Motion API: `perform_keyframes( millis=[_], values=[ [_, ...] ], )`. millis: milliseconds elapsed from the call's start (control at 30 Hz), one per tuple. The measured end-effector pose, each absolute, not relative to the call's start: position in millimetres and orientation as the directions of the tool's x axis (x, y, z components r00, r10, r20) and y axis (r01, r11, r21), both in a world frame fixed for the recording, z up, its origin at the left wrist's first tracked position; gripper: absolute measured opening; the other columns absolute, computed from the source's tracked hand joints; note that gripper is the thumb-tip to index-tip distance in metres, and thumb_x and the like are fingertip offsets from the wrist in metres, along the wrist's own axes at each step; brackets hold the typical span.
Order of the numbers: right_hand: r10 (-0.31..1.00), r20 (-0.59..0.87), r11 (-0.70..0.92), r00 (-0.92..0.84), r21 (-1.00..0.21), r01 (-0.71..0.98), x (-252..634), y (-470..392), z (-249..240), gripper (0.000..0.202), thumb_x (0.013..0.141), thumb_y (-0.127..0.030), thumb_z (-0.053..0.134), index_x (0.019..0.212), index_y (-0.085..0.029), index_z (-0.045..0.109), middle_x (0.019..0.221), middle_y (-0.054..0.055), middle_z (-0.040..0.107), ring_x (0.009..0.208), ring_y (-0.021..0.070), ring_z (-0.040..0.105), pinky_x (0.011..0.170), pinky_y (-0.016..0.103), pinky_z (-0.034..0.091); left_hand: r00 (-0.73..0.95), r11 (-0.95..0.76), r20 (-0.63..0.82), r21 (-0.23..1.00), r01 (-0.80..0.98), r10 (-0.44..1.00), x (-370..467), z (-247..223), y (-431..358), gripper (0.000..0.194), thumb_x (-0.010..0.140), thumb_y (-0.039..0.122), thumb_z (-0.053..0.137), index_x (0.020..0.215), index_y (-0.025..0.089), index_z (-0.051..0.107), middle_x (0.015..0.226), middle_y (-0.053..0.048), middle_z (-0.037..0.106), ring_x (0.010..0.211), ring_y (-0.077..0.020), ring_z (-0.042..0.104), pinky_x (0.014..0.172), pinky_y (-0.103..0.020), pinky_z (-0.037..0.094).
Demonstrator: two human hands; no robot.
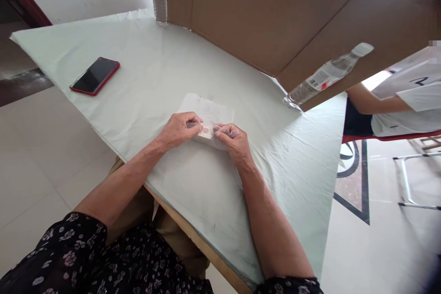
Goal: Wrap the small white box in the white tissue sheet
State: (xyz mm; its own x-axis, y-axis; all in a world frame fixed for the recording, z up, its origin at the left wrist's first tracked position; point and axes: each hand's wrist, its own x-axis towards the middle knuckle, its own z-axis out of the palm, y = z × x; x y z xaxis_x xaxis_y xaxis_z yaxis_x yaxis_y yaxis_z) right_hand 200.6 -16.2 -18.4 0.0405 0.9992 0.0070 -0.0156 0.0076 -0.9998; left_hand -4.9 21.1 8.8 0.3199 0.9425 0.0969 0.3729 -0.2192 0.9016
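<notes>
A thin, white, see-through sheet (214,109) lies on the tablecloth in front of me, paper or plastic, I cannot tell which. Its near part is lifted and folded between my hands. My left hand (181,129) pinches the left side with thumb and fingers. On the right side, my right hand (234,140) grips it in the same way. Between the two thumbs shows a small pale patch (206,130) with a reddish mark; whether it is print or something inside is unclear.
A phone in a red case (95,76) lies at the left. Tall cardboard (237,14) stands along the far side, with one plastic bottle (160,2) upright beside it and another bottle (327,76) at the right. A person in a white shirt (392,105) sits beyond the pale tablecloth (144,73).
</notes>
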Motion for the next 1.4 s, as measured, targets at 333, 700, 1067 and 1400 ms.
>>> perform_keyframes(
  millis=[333, 700, 1067, 1400],
  values=[
    [1.0, 0.015, 0.016, 0.027, -0.998, -0.053, 196.6, -22.7, -16.6, 0.025, 0.069, -0.037, 0.082, 0.07, -0.021, 0.063, 0.099, 0.004, 0.076, 0.086, 0.0172, 0.066, 0.08, 0.032, 0.048, 0.334, -0.181, 0.084, 0.945, 0.271, 0.939, -10.6, 11.0, 14.4, 0.019, 0.072, 0.036, 0.068, 0.073, 0.017, 0.066, 0.093, -0.006, 0.075, 0.088, -0.0189, 0.065, 0.075, -0.027, 0.049],
    [0.99, 0.053, 0.013, 0.13, -0.956, 0.294, 197.1, -22.7, -16.9, 0.02, 0.076, -0.037, 0.072, 0.081, -0.021, 0.062, 0.064, -0.005, 0.057, 0.058, 0.0114, 0.049, 0.057, 0.026, 0.039, 0.351, -0.135, 0.004, 0.928, 0.348, 0.936, -16.5, 8.7, 15.4, 0.013, 0.073, 0.028, 0.065, 0.08, 0.017, 0.064, 0.071, 0.003, 0.06, 0.065, -0.0108, 0.05, 0.057, -0.022, 0.037],
    [0.773, 0.526, 0.536, -0.355, -0.242, 0.809, 169.7, -48.3, 8.1, 0.017, 0.095, -0.024, 0.06, 0.11, -0.022, 0.067, 0.116, 0.008, 0.075, 0.111, 0.023, 0.065, 0.095, 0.038, 0.041, 0.406, -0.128, -0.01, 0.942, 0.311, 0.914, -17.7, 12.8, 17.2, 0.022, 0.076, 0.033, 0.065, 0.091, 0.017, 0.065, 0.081, 0.0, 0.067, 0.076, -0.0147, 0.06, 0.07, -0.026, 0.046],
    [0.825, 0.351, 0.472, -0.443, 0.002, 0.881, 156.3, -50.1, 3.7, 0.033, 0.095, -0.024, 0.061, 0.128, -0.025, 0.058, 0.123, 0.008, 0.067, 0.109, 0.0245, 0.056, 0.097, 0.041, 0.032, 0.171, -0.11, 0.003, 0.777, 0.62, 0.985, -64.6, 4.7, 12.4, 0.042, 0.077, 0.033, 0.055, 0.115, 0.016, 0.066, 0.073, 0.002, 0.061, 0.065, -0.015, 0.055, 0.065, -0.028, 0.044]
  ],
)
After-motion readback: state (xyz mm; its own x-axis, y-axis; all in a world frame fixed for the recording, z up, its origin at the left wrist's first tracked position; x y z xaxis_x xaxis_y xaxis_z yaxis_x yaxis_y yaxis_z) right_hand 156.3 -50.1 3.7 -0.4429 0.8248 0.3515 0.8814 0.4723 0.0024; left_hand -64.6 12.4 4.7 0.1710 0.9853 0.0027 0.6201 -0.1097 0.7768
